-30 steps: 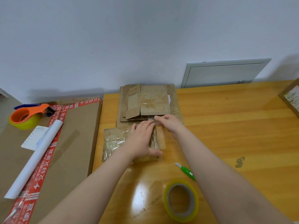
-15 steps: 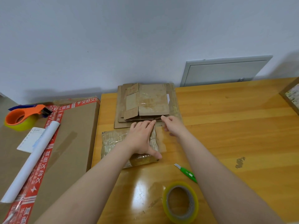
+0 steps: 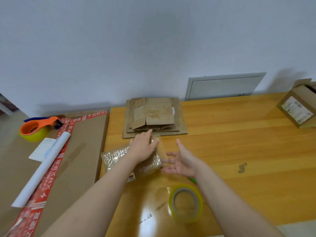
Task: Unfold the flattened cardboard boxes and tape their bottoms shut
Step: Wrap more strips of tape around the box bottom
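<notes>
orange tape dispenser (image 3: 36,128) at far left, on a brown carton (image 3: 82,151). left hand (image 3: 142,147) lies flat, fingers straight, on the tape-covered flattened box (image 3: 114,158) at the surface's (image 3: 239,142) left edge. stack of flattened boxes (image 3: 153,117) just beyond. right hand (image 3: 183,161) spread wide, holding nothing, just right of that box. tape roll (image 3: 185,203) nearest.
</notes>
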